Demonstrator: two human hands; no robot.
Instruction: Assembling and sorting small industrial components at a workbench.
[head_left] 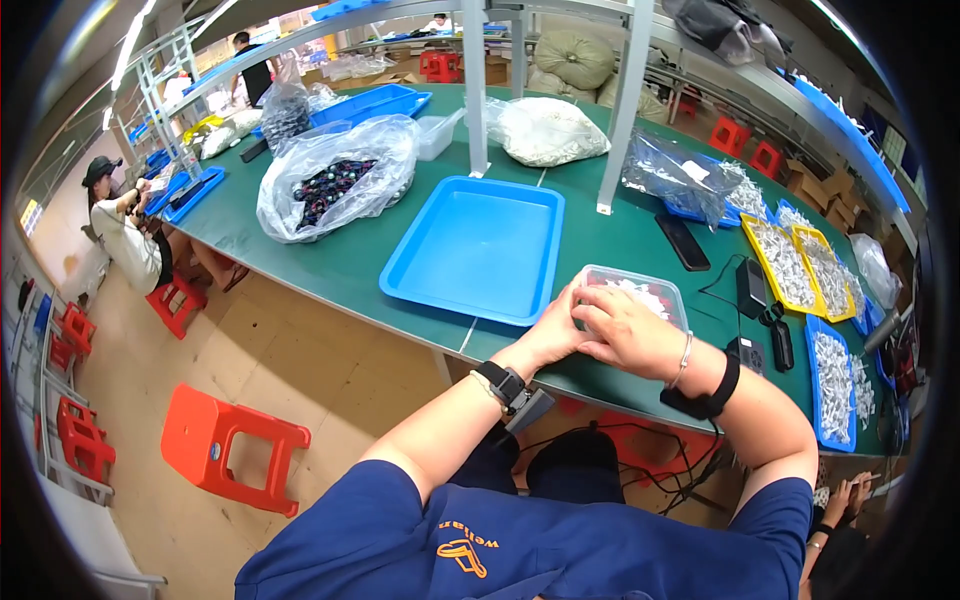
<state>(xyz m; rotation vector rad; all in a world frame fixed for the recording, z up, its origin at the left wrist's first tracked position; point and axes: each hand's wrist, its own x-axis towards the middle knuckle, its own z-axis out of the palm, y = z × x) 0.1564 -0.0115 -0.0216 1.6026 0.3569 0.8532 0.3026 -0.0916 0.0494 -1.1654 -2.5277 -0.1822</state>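
Observation:
A clear plastic box (pixel 677 300) with small white parts (pixel 643 294) inside stands near the front edge of the green table. My left hand (pixel 556 328) is closed at the box's left side, its fingers partly hidden behind my right hand. Across the box's near left corner lies my right hand (pixel 632 332), fingers bent and close against the left hand. Whatever is between those fingers is covered from view. Just left of both hands rests a bare blue tray (pixel 480 250).
A clear bag of small dark parts (pixel 335 195) lies left of the tray. Grey shelf posts (pixel 622 110) rise from the green table (pixel 590 235). To the right are a phone (pixel 683 242), black devices (pixel 750 288) and yellow trays (pixel 752 228). A red stool (pixel 205 440) stands on the floor.

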